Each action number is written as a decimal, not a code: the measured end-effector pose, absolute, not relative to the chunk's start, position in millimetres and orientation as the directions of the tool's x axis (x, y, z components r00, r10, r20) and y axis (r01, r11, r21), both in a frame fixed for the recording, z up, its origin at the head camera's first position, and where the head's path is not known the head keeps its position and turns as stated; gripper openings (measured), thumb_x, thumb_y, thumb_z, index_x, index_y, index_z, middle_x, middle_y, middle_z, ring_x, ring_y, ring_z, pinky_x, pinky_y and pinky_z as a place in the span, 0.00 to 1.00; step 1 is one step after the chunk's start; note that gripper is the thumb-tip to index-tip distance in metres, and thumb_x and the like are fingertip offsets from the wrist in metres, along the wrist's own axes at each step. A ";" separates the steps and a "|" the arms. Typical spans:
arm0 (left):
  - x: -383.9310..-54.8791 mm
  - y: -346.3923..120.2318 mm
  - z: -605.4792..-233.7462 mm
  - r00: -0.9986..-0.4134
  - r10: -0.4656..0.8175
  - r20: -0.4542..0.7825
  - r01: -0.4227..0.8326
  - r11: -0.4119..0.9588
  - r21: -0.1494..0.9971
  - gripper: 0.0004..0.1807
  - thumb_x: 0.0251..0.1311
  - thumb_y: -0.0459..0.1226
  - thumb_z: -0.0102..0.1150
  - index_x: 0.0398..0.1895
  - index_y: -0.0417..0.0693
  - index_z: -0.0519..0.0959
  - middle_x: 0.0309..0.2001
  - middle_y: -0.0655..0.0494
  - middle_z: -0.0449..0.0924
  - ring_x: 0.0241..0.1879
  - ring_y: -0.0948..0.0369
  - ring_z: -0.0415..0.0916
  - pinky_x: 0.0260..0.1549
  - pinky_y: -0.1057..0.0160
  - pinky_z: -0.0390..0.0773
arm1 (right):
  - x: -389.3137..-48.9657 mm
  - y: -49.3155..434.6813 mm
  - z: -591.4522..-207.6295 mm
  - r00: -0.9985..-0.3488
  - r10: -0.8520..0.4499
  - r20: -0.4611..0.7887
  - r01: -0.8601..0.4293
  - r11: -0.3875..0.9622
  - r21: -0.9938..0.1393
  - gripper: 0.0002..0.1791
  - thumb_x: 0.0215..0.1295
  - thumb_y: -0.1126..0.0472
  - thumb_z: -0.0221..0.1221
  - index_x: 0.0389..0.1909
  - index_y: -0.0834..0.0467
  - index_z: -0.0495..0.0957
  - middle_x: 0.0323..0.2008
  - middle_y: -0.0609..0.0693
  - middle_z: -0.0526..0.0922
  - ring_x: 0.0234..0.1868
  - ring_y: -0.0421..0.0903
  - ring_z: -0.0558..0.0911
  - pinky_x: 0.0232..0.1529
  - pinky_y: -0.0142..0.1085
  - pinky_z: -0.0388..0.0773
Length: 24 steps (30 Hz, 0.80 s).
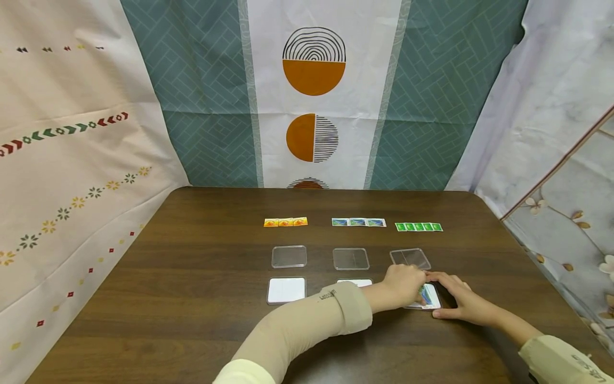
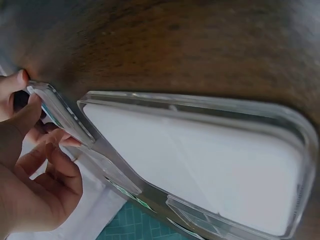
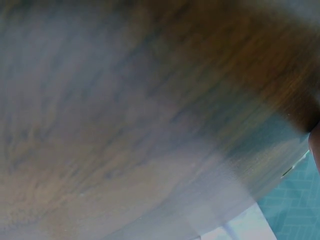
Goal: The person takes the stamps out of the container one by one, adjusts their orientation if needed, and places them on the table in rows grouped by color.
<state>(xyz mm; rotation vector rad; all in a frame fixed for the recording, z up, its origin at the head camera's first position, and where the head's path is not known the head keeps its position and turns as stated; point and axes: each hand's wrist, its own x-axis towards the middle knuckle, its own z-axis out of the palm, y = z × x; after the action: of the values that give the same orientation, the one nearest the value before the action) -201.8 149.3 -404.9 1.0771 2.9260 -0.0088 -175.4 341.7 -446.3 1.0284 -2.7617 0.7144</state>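
Observation:
At the right of the table, a clear case with a white insert (image 1: pixel 434 305) bears a blue picture stamp (image 1: pixel 428 293). My right hand (image 1: pixel 462 301) holds this case at its right side, thumb at the near corner and fingers at the far one. My left hand (image 1: pixel 403 285) covers the case's left part and touches the stamp. In the left wrist view, a straight digit of the left hand (image 2: pixel 42 190) presses on the case's face (image 2: pixel 65 117), while its other fingers bend near the edge. The right wrist view shows mostly blurred tabletop and a bit of finger (image 3: pixel 315 150).
Two more white-filled cases lie to the left, one at left (image 1: pixel 286 290) and one in the middle (image 1: pixel 355 281), partly hidden. Behind lie three clear lids (image 1: pixel 289 257). Farther back are rows of orange stamps (image 1: pixel 285 222), blue stamps (image 1: pixel 358 222) and green stamps (image 1: pixel 419 227).

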 end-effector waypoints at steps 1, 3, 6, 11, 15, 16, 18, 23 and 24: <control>-201.7 150.0 -404.7 -0.766 0.642 -0.032 0.642 0.767 0.015 0.23 0.43 0.61 0.63 0.44 0.68 0.82 0.42 0.71 0.82 0.36 0.71 0.80 0.29 0.71 0.77 | -175.2 341.9 -446.5 -0.766 -0.590 0.255 -0.639 0.659 -0.397 0.39 0.45 0.55 0.72 0.58 0.59 0.67 0.58 0.43 0.69 0.54 0.23 0.58 0.43 0.45 0.65; -201.6 151.1 -404.6 -0.773 0.633 -0.052 0.632 0.775 0.032 0.23 0.43 0.60 0.64 0.45 0.67 0.81 0.43 0.71 0.82 0.37 0.71 0.80 0.29 0.72 0.77 | -174.9 342.1 -446.6 -0.768 -0.590 0.249 -0.636 0.656 -0.407 0.38 0.46 0.55 0.72 0.58 0.59 0.67 0.58 0.43 0.69 0.54 0.23 0.57 0.43 0.46 0.65; -201.9 151.6 -404.2 -0.780 0.623 -0.066 0.621 0.782 0.054 0.22 0.43 0.60 0.64 0.42 0.67 0.82 0.44 0.72 0.82 0.38 0.71 0.80 0.29 0.72 0.77 | -175.0 342.0 -446.5 -0.769 -0.592 0.243 -0.634 0.654 -0.413 0.38 0.46 0.54 0.71 0.58 0.59 0.66 0.58 0.44 0.69 0.54 0.23 0.57 0.43 0.47 0.65; -203.6 151.2 -403.3 -0.784 0.617 -0.072 0.613 0.787 0.067 0.23 0.42 0.59 0.66 0.44 0.68 0.81 0.44 0.71 0.81 0.40 0.70 0.80 0.29 0.71 0.77 | -176.1 341.7 -445.4 -0.762 -0.596 0.254 -0.644 0.652 -0.400 0.38 0.46 0.54 0.72 0.58 0.58 0.67 0.58 0.43 0.69 0.54 0.25 0.59 0.42 0.45 0.64; -204.2 152.0 -402.1 -0.791 0.606 -0.082 0.601 0.795 0.074 0.26 0.42 0.59 0.67 0.48 0.70 0.79 0.46 0.70 0.79 0.42 0.69 0.78 0.30 0.70 0.77 | -176.5 341.5 -445.3 -0.755 -0.600 0.266 -0.653 0.649 -0.390 0.38 0.45 0.54 0.72 0.58 0.57 0.67 0.58 0.41 0.69 0.53 0.26 0.60 0.43 0.42 0.63; -204.2 152.4 -401.8 -0.793 0.602 -0.087 0.597 0.798 0.083 0.25 0.41 0.59 0.67 0.47 0.70 0.80 0.45 0.70 0.79 0.41 0.70 0.78 0.30 0.70 0.77 | -176.5 341.4 -445.3 -0.754 -0.601 0.267 -0.654 0.647 -0.392 0.38 0.45 0.55 0.72 0.58 0.57 0.67 0.58 0.41 0.69 0.53 0.26 0.60 0.43 0.42 0.63; -204.3 153.3 -401.4 -0.800 0.592 -0.096 0.585 0.805 0.096 0.24 0.41 0.58 0.68 0.45 0.69 0.80 0.43 0.71 0.78 0.41 0.70 0.77 0.30 0.70 0.76 | -176.5 341.2 -445.4 -0.752 -0.604 0.263 -0.655 0.641 -0.400 0.38 0.45 0.55 0.72 0.58 0.56 0.67 0.58 0.40 0.68 0.53 0.26 0.60 0.43 0.43 0.63; -205.7 157.5 -400.8 -0.806 0.572 -0.150 0.557 0.820 0.133 0.23 0.42 0.55 0.70 0.45 0.69 0.81 0.44 0.73 0.78 0.43 0.72 0.75 0.32 0.70 0.76 | -176.1 341.6 -444.8 -0.761 -0.601 0.247 -0.642 0.642 -0.418 0.37 0.47 0.54 0.71 0.58 0.56 0.66 0.59 0.40 0.68 0.53 0.26 0.60 0.42 0.44 0.63; -206.3 158.4 -400.8 -0.807 0.569 -0.162 0.551 0.822 0.141 0.23 0.42 0.55 0.70 0.46 0.69 0.81 0.45 0.74 0.78 0.44 0.72 0.74 0.32 0.70 0.76 | -176.1 341.7 -444.6 -0.764 -0.597 0.244 -0.638 0.645 -0.420 0.37 0.46 0.54 0.71 0.58 0.56 0.67 0.58 0.41 0.68 0.53 0.27 0.60 0.42 0.43 0.63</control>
<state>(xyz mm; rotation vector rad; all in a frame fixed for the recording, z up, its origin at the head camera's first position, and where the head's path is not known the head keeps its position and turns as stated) -206.3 158.4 -400.8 0.8723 2.8084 0.1286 -176.1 341.7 -444.6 1.0433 -2.7731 0.7571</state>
